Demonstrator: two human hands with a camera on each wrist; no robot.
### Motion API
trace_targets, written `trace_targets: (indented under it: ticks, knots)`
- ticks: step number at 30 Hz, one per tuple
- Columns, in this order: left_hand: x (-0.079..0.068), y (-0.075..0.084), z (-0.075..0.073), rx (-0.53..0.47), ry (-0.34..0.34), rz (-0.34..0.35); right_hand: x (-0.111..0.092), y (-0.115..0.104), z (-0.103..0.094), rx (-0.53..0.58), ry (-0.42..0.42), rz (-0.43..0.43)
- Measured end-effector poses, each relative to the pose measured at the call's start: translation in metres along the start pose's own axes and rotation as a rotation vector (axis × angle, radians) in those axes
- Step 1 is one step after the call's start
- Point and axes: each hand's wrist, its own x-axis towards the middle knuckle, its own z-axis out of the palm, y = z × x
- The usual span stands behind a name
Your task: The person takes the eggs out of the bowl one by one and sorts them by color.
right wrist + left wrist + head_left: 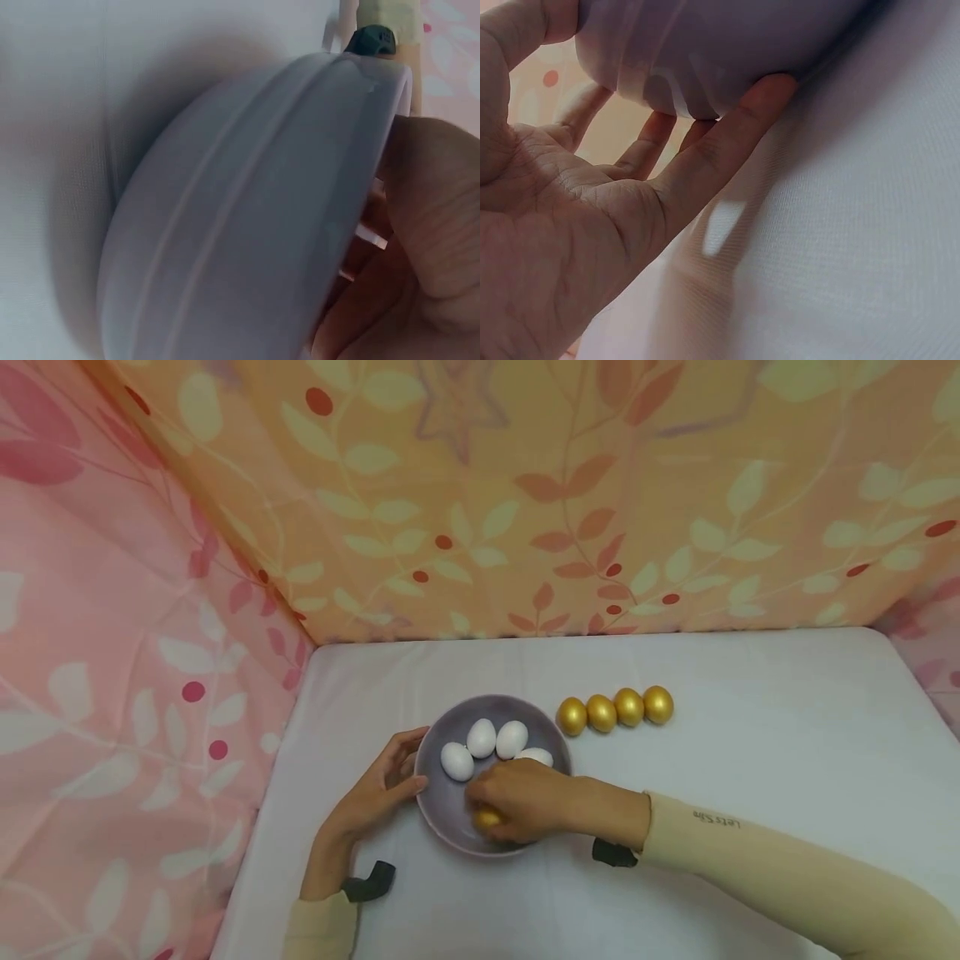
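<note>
A grey-purple bowl [442, 828] stands on the white table. Inside, several white eggs [482, 738] lie along its far side, one partly behind my right hand. My right hand [525, 800] reaches into the bowl over its near right rim and grips a gold egg [487, 818], partly covered by the fingers. At the left, my left hand [378, 785] touches the bowl's outer wall with spread fingers. In the left wrist view, extended fingers [705, 161] rest against the bowl's side near its base. The right wrist view shows the bowl's wall [247, 217] hiding the egg.
Several gold eggs [615, 708] stand in a row just right of the bowl's far side. White cloth covers the table [750, 735]. Patterned fabric walls rise behind the table [480, 527] and at the left [150, 693].
</note>
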Motion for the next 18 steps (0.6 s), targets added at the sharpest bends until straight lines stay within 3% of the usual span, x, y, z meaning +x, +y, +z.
trace_targets:
  ticks: [8,18]
  knots:
    - [-0.0043,-0.0013,0.0009,0.022,-0.001,-0.017,0.0029,-0.0018,0.0017,0.065,-0.132,-0.032]
    - [-0.0004,-0.0010,0.0001,0.024,0.007,-0.001,0.0053,0.0007,-0.0045,0.099,-0.172,-0.047]
